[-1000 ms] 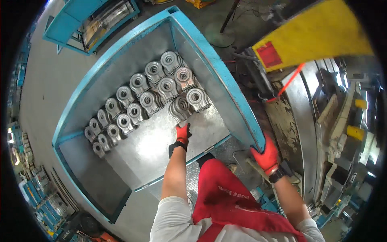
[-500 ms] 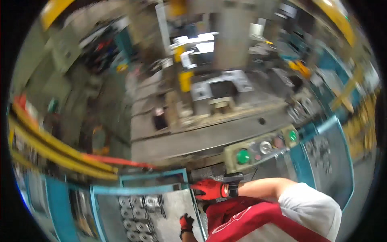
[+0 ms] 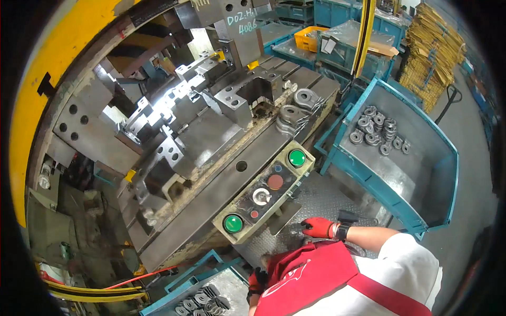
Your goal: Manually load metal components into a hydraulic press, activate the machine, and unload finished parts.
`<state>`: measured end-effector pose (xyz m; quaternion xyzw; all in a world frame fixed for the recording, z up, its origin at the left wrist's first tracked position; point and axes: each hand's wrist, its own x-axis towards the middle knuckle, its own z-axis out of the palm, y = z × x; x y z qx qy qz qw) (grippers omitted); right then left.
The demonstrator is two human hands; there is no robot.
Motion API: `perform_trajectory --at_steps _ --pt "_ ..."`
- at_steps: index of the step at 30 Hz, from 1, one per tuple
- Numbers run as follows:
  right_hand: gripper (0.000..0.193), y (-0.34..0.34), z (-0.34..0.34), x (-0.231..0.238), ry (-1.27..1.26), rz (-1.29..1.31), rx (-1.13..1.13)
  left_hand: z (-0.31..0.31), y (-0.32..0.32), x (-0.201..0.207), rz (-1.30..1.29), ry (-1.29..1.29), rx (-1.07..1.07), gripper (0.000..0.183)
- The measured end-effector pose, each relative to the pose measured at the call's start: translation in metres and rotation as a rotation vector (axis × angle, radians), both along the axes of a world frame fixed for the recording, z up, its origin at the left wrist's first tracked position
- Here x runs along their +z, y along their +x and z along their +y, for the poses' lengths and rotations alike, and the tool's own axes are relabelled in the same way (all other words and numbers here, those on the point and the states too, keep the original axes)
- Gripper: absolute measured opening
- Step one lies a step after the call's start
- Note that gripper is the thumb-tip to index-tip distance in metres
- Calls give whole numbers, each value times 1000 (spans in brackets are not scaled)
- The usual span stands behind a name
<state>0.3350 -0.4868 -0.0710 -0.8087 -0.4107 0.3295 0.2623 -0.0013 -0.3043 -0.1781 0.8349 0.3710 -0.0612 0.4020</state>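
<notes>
My right hand [image 3: 318, 228], in a red glove with dark fingertips, hangs over the patterned metal floor plate, below the control box [image 3: 264, 194]. Its fingers are loosely bent but look apart, and nothing shows in them. My left hand [image 3: 257, 282], in a red and black glove, is low beside the red apron [image 3: 311, 276], which partly covers it. How its fingers are set is too dark to make out. Nearest to it is the lower blue bin [image 3: 232, 284] with several grey metal ring parts [image 3: 197, 303].
Ahead stands a press bed [image 3: 211, 210] with die blocks [image 3: 234, 108]. Stacked metal ring parts [image 3: 295, 113] lie on its right end. A blue bin [image 3: 427, 197] at the right holds more such parts [image 3: 377, 129]. A yellow post [image 3: 363, 39] rises behind.
The view has swung right and sharpened, bringing the right bin fully in. My right hand is now away from the lower left bin. My left hand is at that bin's side, more covered by the apron.
</notes>
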Motion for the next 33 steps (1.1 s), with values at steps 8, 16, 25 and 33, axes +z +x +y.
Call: perform_trajectory --at_steps 8,16,25,33 --pt "38 39 30 32 196 3 -258 40 2 -29 -203 -76 -24 37" --pt "44 165 116 63 649 -205 -550 111 -33 -111 -26 172 -4 42" --pt "84 329 161 62 186 -778 -587 125 11 6 64 69 117 37" --pt "108 347 184 60 -145 -667 -537 97 -13 -55 -31 78 265 39"
